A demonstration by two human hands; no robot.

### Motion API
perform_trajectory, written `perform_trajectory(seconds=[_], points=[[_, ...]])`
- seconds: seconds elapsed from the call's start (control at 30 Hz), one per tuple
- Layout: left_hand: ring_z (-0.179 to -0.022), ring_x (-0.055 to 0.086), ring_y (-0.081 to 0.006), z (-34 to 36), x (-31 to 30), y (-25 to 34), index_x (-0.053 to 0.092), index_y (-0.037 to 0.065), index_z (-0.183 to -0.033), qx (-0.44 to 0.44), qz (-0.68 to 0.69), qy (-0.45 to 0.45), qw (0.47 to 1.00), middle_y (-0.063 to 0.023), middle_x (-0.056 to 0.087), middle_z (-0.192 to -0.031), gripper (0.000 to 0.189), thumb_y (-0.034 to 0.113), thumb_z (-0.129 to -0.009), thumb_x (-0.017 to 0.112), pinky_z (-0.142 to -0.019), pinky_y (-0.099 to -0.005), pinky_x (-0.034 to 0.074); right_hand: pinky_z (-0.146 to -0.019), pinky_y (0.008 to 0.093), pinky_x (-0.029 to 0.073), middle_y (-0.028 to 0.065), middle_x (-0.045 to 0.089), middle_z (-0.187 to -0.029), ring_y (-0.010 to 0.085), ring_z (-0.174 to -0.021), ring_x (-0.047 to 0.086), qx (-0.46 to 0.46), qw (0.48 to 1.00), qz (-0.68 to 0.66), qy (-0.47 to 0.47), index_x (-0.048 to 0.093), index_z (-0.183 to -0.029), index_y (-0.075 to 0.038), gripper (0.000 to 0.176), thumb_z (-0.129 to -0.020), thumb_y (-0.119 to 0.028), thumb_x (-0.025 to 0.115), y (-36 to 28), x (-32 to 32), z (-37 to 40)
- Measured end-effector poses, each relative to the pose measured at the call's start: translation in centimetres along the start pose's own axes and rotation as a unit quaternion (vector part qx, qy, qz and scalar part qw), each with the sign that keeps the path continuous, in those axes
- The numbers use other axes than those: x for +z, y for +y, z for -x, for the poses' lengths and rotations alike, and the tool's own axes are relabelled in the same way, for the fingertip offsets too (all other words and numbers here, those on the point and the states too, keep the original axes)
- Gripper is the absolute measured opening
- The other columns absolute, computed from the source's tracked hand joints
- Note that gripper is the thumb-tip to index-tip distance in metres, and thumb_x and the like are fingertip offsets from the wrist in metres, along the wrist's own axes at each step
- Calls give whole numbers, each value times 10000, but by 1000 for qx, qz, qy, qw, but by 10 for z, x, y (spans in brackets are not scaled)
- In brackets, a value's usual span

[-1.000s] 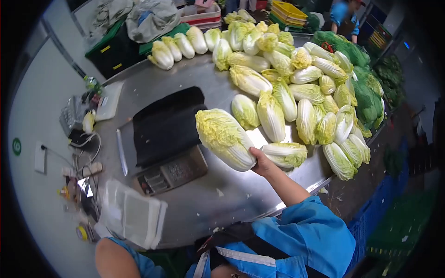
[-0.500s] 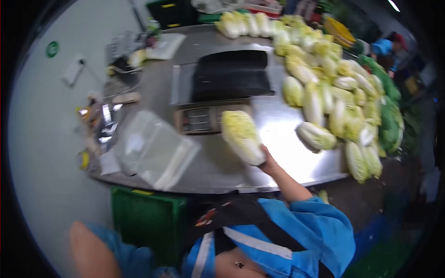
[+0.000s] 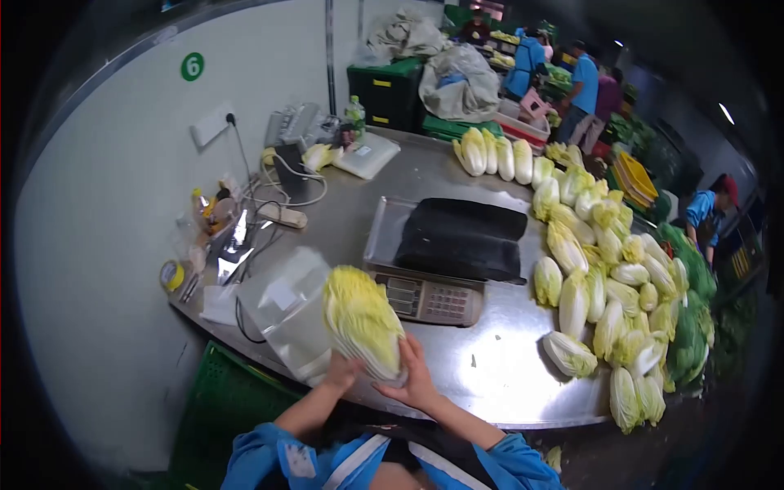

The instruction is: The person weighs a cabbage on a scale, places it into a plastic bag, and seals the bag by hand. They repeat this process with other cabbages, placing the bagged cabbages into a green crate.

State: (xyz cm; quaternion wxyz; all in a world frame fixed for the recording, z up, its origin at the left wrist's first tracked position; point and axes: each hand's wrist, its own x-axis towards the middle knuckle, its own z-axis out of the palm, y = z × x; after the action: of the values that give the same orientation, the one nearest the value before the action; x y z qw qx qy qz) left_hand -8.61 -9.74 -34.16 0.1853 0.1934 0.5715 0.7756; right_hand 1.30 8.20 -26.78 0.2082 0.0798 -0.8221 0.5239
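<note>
Steel table (image 3: 490,367) by a white wall (image 3: 122,163), piled with loose cabbages (image 3: 604,278).
Left hand (image 3: 341,371) and right hand (image 3: 415,377) clasp the upright cabbage (image 3: 362,322).

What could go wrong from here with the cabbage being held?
The left hand and right hand grip only the base of the cabbage, near the edge of the table; it might slip and fall. Its leaves are close to the stack of plastic bags at that edge and could nudge them off.
</note>
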Motion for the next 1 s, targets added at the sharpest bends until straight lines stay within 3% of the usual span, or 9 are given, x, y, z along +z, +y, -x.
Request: perform_trajectory(seconds=[0.1,0.27,0.37,0.43,0.6,0.8,0.87,0.9,1.0], points=[[-1128,484,-258,-53,30,23,295,81,-1323,-91,354,24,931,-106,476,-1238,801,230,-649,702,-910,-378,442,-1010,452,290,207,305,-1352,384,-1246,318,-68,987,144,-21,291,-1337,-50,920,-597,-264,794,7,-37,-19],[-1158,436,-220,-208,71,87,327,55,-1295,141,-20,-98,985,-113,422,-1271,838,241,-600,756,-960,-360,377,-947,484,308,156,411,-1256,362,-1191,378,61,861,475,171,410,-1234,-100,797,-532,-185,779,86,-182,-69],[-1173,405,-254,-277,133,100,339,81,-1302,297,-232,-76,923,-131,396,-1274,867,216,-558,764,-986,-383,333,-867,391,362,66,588,-1024,261,-1004,527,89,884,459,3,594,-997,-104,396,-614,-108,695,174,-224,-81],[-1083,439,-295,-315,162,103,339,156,-1326,385,-524,-214,729,-142,420,-1206,939,225,-495,771,-899,-422,362,-760,334,386,1,620,-841,190,-835,572,24,901,429,-58,639,-863,-116,203,-670,-72,596,215,-229,-87],[-983,455,-296,-347,175,32,320,268,-1343,296,-707,-387,512,-141,430,-1168,1027,301,-437,801,-764,-414,366,-653,297,385,-12,611,-777,157,-760,572,-76,916,386,-77,644,-874,-141,254,-654,-73,538,196,-189,-120],[-1284,242,-340,-339,115,72,389,71,-1294,214,-506,-250,797,-192,266,-1374,818,254,-585,753,-1048,-410,221,-734,316,452,89,622,-926,228,-820,594,5,978,197,71,613,-975,-58,309,-677,-55,693,162,-238,-114],[-884,587,-166,-321,81,81,576,44,-1098,170,-334,-74,924,-117,584,-1056,331,75,-770,613,-752,-264,480,-705,279,459,83,636,-889,198,-787,611,89,979,150,104,624,-959,-50,242,-721,-49,667,166,-264,-103],[-546,504,-36,-306,64,87,635,40,-988,1,-222,48,974,-18,600,-699,176,76,-834,558,-501,-170,413,-686,269,460,79,644,-871,181,-775,612,102,974,169,111,629,-947,-45,209,-741,-53,655,165,-275,-101],[-429,320,-9,-267,-1,68,610,35,-825,52,-258,148,953,60,406,-515,166,147,-891,506,-401,-189,231,-670,256,457,65,659,-831,140,-757,604,156,964,160,146,640,-926,-33,148,-781,-61,631,165,-295,-97]])
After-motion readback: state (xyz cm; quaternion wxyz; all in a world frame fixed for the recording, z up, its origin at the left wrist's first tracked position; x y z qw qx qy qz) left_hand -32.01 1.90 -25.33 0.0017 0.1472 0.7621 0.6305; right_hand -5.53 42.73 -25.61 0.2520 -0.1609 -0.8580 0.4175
